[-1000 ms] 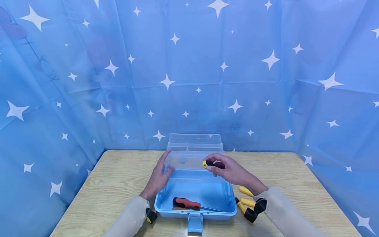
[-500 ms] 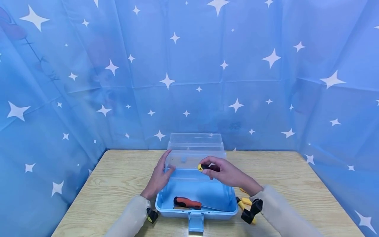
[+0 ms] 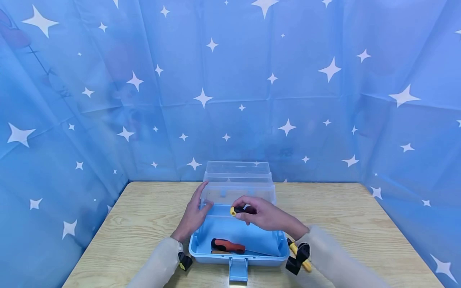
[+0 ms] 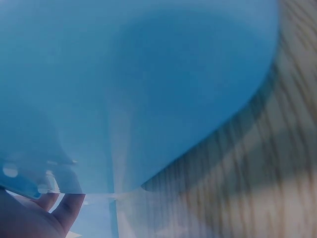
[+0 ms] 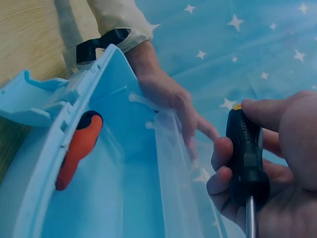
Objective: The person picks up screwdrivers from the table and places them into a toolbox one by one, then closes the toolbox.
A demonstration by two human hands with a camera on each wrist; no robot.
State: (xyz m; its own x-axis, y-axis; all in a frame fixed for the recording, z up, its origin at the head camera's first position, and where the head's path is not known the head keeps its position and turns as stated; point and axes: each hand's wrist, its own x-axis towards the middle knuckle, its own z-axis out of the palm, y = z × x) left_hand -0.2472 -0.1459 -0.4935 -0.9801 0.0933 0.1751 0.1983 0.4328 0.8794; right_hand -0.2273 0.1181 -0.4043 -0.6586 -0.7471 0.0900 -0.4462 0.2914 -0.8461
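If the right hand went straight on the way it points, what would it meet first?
Probably the left hand, at the left end of the blue box. The right hand points that way over the box, holding a screwdriver; height is unclear, so it might pass above.

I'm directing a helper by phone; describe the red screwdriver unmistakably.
On the table is an open blue box. Inside, near the latch, lies the red screwdriver. Unlike the black-and-yellow screwdriver in the right hand, its handle is mostly red.
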